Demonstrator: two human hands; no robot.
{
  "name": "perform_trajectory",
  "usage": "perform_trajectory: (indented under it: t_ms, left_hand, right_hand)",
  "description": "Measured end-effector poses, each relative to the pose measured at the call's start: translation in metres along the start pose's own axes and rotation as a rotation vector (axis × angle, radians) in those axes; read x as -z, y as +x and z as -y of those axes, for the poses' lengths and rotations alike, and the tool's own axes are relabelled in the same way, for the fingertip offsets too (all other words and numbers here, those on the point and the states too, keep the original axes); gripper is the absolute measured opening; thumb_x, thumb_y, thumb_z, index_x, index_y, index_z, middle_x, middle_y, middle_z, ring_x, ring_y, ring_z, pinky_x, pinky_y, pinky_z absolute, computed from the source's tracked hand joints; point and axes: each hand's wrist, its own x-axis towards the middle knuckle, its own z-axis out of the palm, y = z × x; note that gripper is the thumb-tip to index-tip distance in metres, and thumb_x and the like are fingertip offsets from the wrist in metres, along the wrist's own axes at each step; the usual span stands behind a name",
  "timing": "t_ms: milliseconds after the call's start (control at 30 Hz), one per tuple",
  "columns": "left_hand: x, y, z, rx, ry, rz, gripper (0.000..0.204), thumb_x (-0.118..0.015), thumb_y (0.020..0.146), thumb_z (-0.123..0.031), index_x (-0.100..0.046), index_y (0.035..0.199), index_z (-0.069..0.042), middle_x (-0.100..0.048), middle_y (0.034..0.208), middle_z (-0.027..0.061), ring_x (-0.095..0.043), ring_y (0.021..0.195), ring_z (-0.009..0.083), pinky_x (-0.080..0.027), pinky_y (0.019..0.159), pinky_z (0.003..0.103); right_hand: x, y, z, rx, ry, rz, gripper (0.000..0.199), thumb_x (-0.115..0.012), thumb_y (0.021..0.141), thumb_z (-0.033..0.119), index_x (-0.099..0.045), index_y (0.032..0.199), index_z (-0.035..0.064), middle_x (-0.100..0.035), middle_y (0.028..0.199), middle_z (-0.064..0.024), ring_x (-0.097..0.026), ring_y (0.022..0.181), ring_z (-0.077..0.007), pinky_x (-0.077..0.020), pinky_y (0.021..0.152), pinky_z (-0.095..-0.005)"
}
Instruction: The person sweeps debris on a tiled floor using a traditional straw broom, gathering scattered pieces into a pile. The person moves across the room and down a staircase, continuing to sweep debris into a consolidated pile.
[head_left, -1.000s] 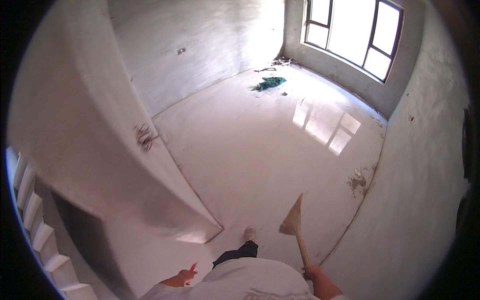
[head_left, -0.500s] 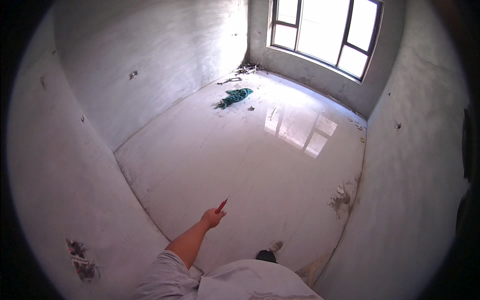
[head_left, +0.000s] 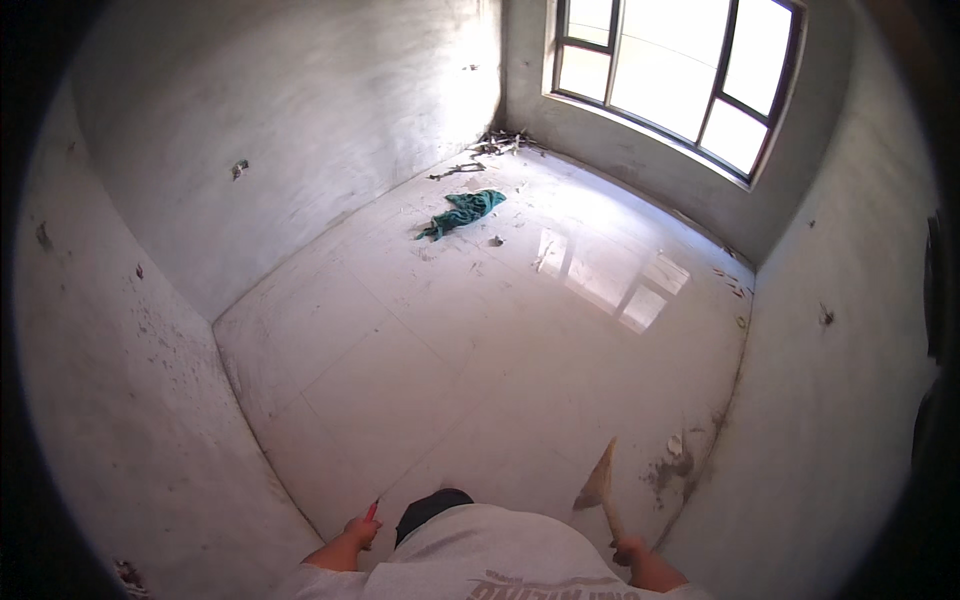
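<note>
In my left hand (head_left: 361,532), low and left of my body, is a slim red-handled tool (head_left: 372,510) with a thin dark tip pointing away over the floor; its exact kind is too small to make out. My right hand (head_left: 630,550) grips the light wooden handle of what looks like a hand broom (head_left: 597,483), with a brown fan-shaped head. The broom head is over the pale tiled floor (head_left: 480,370); whether it touches I cannot tell. Fine tile joints run across the floor. My dark shoe or trouser leg (head_left: 430,508) shows between the hands.
A crumpled green cloth (head_left: 465,213) lies toward the far left. Scraps and sticks (head_left: 505,142) are heaped in the far corner. A dirty patch (head_left: 672,470) marks the floor by the right wall (head_left: 850,400). A dark-framed window (head_left: 670,70) is at the back.
My left hand has drawn back toward my body with the red-handled tool. My right hand has come into view holding the broom. The view has shifted slightly.
</note>
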Motion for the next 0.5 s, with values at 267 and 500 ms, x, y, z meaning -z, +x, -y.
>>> perform_trajectory:
  t_ms: [267, 500]
  left_hand:
    - [0.034, 0.083, -0.166, 0.123, 0.117, 0.044, 0.051, -0.063, 0.088, -0.051, -0.067, 0.093, -0.001, -0.069, 0.086, 0.0152, -0.069, 0.076, 0.027, -0.055, 0.069, 0.043]
    - [0.073, 0.199, -0.52, -0.34, 0.25, -0.039, 0.057, -0.062, 0.086, -0.056, -0.07, 0.105, -0.003, -0.07, 0.093, 0.0226, -0.068, 0.092, 0.0374, -0.051, 0.081, 0.045]
  right_hand:
    - [0.088, 0.096, 0.235, 0.002, 0.722, 0.03, 0.023, -0.072, 0.086, 0.013, -0.066, 0.098, -0.0054, -0.055, 0.063, -0.0138, -0.056, 0.048, -0.0262, -0.0465, 0.044, -0.0406]
    - [0.125, 0.093, 0.385, 0.003, 0.737, -0.052, 0.02, -0.069, 0.086, 0.013, -0.066, 0.096, -0.0045, -0.056, 0.067, -0.0107, -0.058, 0.053, -0.0249, -0.0488, 0.048, -0.0386]
